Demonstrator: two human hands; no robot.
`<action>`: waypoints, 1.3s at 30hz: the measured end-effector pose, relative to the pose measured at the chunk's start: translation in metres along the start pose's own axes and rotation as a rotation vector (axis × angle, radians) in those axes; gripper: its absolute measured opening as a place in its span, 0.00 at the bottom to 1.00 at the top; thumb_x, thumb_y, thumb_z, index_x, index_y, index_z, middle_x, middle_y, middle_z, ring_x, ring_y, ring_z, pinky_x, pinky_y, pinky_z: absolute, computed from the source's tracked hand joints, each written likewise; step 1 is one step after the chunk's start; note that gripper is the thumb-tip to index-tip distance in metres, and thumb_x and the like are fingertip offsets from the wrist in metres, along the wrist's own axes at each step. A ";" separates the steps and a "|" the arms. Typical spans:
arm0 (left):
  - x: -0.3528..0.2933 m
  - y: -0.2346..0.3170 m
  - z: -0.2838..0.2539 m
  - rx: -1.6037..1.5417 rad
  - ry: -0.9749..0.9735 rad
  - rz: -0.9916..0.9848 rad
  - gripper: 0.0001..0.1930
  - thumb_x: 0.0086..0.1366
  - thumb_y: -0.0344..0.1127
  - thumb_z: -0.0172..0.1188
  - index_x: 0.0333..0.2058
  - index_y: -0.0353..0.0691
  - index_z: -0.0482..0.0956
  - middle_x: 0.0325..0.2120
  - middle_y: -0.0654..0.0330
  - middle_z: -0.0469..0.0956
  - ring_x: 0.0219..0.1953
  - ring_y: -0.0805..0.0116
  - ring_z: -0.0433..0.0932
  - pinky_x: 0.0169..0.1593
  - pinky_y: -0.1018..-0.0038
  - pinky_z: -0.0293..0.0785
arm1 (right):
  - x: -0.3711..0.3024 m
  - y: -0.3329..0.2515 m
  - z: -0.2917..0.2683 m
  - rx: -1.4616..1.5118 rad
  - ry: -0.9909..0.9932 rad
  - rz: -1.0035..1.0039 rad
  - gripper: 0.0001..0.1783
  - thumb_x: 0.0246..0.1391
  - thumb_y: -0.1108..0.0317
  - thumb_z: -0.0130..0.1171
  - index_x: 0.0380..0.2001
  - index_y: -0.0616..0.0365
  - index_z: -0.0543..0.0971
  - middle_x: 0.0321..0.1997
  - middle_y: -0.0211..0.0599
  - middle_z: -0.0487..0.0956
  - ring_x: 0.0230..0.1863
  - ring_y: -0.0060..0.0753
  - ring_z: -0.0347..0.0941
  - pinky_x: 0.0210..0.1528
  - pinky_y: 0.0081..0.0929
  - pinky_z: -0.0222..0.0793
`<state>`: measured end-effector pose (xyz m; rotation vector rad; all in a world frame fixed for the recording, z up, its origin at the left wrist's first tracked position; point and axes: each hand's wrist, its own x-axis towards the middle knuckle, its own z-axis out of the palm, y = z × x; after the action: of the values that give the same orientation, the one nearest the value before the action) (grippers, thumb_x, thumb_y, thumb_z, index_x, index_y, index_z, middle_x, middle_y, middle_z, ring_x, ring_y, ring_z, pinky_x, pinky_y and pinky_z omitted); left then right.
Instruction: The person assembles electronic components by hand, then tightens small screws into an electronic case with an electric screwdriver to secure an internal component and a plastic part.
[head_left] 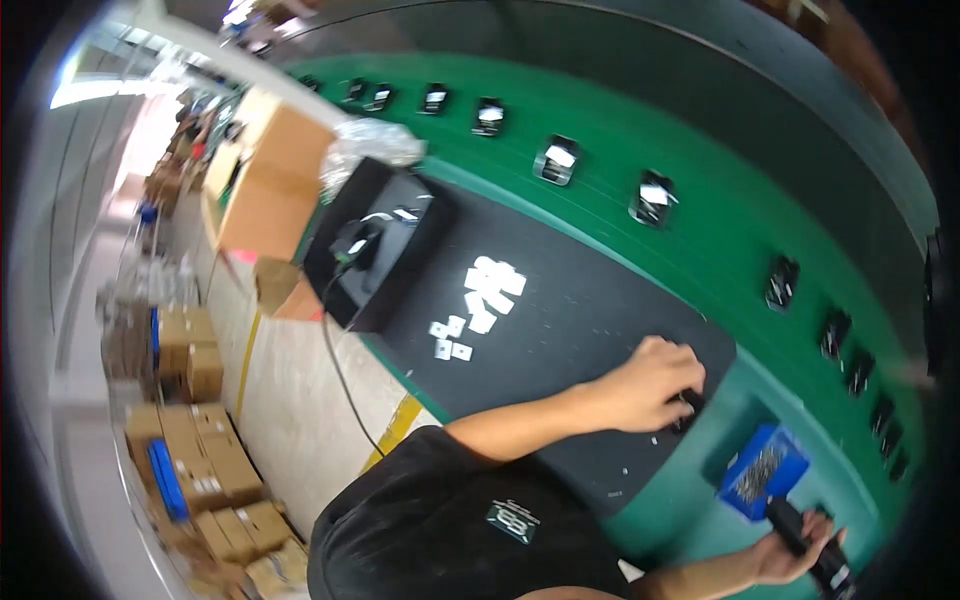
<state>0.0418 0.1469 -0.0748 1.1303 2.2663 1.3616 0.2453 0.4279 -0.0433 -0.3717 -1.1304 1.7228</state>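
Observation:
My left hand is closed on a small black device at the right end of the dark work mat; the fingers cover much of it. My right hand grips a black electric screwdriver near the lower right. The screwdriver's front end reaches the near edge of a blue bin. Inside that bin lie many small metal pieces that look like screws. White cards or labels lie scattered on the left half of the mat.
A green conveyor belt curves past the mat's far side, carrying several black devices in a row. A black open box with a cable stands at the mat's left end. Clear plastic bags lie behind it; cardboard boxes are stacked on the floor.

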 end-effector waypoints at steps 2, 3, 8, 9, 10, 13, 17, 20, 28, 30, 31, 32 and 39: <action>-0.008 -0.002 0.001 -0.004 0.000 0.011 0.13 0.51 0.33 0.65 0.35 0.42 0.73 0.33 0.59 0.71 0.42 0.59 0.71 0.49 0.61 0.61 | 0.004 0.004 0.020 0.034 0.058 0.013 0.22 0.52 0.71 0.57 0.51 0.58 0.67 0.26 0.30 0.69 0.26 0.26 0.62 0.34 0.30 0.62; -0.011 -0.003 0.001 0.009 -0.003 0.021 0.13 0.52 0.32 0.64 0.36 0.42 0.73 0.33 0.59 0.71 0.42 0.59 0.71 0.49 0.62 0.61 | 0.001 0.002 0.033 0.091 0.086 0.043 0.18 0.49 0.70 0.60 0.45 0.50 0.73 0.21 0.30 0.72 0.21 0.28 0.66 0.30 0.35 0.66; -0.006 0.003 -0.002 0.051 -0.016 0.052 0.17 0.51 0.35 0.65 0.41 0.42 0.75 0.35 0.58 0.70 0.42 0.59 0.70 0.52 0.63 0.60 | -0.001 -0.003 0.069 0.058 0.151 0.003 0.17 0.48 0.72 0.61 0.44 0.51 0.74 0.19 0.28 0.71 0.21 0.26 0.66 0.26 0.28 0.64; -0.005 0.001 -0.002 0.044 -0.033 0.067 0.16 0.50 0.36 0.65 0.39 0.42 0.75 0.35 0.58 0.70 0.42 0.59 0.71 0.52 0.63 0.60 | -0.002 -0.004 0.070 0.073 0.144 -0.008 0.17 0.48 0.72 0.61 0.44 0.51 0.74 0.19 0.28 0.71 0.21 0.26 0.66 0.26 0.28 0.64; -0.003 -0.002 -0.002 0.051 -0.025 0.073 0.16 0.50 0.36 0.65 0.39 0.42 0.75 0.35 0.58 0.70 0.42 0.59 0.71 0.52 0.63 0.60 | -0.002 -0.002 0.071 0.062 0.143 -0.008 0.18 0.48 0.72 0.61 0.44 0.51 0.74 0.19 0.28 0.70 0.20 0.26 0.66 0.25 0.27 0.64; 0.000 -0.009 -0.004 0.014 -0.080 0.055 0.17 0.50 0.36 0.65 0.39 0.41 0.76 0.35 0.59 0.71 0.42 0.59 0.71 0.52 0.64 0.59 | -0.002 0.001 0.078 0.041 0.156 -0.015 0.21 0.47 0.72 0.61 0.46 0.52 0.72 0.19 0.28 0.69 0.20 0.26 0.65 0.25 0.26 0.62; -0.001 -0.011 -0.005 -0.039 -0.103 0.080 0.17 0.50 0.35 0.65 0.41 0.42 0.77 0.35 0.59 0.71 0.42 0.60 0.71 0.52 0.65 0.59 | -0.004 0.000 0.081 0.050 0.165 -0.005 0.22 0.46 0.74 0.61 0.47 0.53 0.72 0.19 0.28 0.70 0.21 0.27 0.66 0.25 0.25 0.61; -0.002 -0.006 0.004 0.004 -0.075 0.080 0.17 0.51 0.34 0.64 0.42 0.42 0.76 0.37 0.59 0.71 0.42 0.60 0.70 0.53 0.65 0.58 | -0.006 -0.002 0.084 0.040 0.189 -0.018 0.22 0.45 0.74 0.61 0.47 0.54 0.72 0.20 0.28 0.70 0.21 0.27 0.66 0.25 0.26 0.62; -0.003 -0.002 0.010 0.037 -0.033 0.134 0.19 0.49 0.35 0.64 0.43 0.44 0.77 0.37 0.59 0.71 0.43 0.61 0.69 0.51 0.65 0.59 | -0.010 -0.006 0.087 -0.011 0.150 -0.054 0.22 0.45 0.74 0.61 0.46 0.57 0.73 0.20 0.28 0.70 0.22 0.27 0.67 0.27 0.26 0.62; -0.004 -0.002 0.010 0.025 -0.042 0.138 0.19 0.49 0.35 0.65 0.42 0.44 0.77 0.37 0.59 0.72 0.43 0.60 0.70 0.51 0.64 0.59 | -0.011 -0.007 0.089 -0.031 0.163 -0.050 0.21 0.45 0.73 0.61 0.46 0.57 0.74 0.20 0.28 0.70 0.22 0.26 0.66 0.27 0.26 0.62; -0.003 0.000 0.008 0.014 -0.072 0.116 0.17 0.50 0.35 0.65 0.41 0.44 0.77 0.37 0.60 0.72 0.44 0.61 0.69 0.52 0.65 0.59 | -0.011 -0.007 0.090 -0.030 0.163 -0.053 0.21 0.45 0.73 0.61 0.46 0.57 0.74 0.20 0.28 0.70 0.22 0.26 0.66 0.27 0.26 0.62; -0.003 0.001 0.006 0.002 -0.103 0.094 0.16 0.51 0.34 0.65 0.41 0.44 0.77 0.38 0.62 0.72 0.44 0.62 0.69 0.53 0.66 0.59 | -0.011 -0.007 0.090 -0.045 0.154 -0.064 0.21 0.45 0.73 0.61 0.46 0.57 0.74 0.21 0.28 0.70 0.22 0.26 0.66 0.27 0.26 0.61; -0.003 0.008 0.004 -0.028 -0.129 0.084 0.15 0.51 0.33 0.63 0.39 0.43 0.77 0.36 0.62 0.73 0.43 0.62 0.69 0.51 0.66 0.60 | -0.010 -0.009 0.088 -0.035 0.150 -0.072 0.21 0.44 0.74 0.62 0.45 0.57 0.74 0.21 0.28 0.70 0.21 0.27 0.66 0.25 0.25 0.60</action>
<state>0.0498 0.1497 -0.0710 1.2793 2.1252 1.3059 0.1944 0.3747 0.0071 -0.4682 -1.0542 1.5868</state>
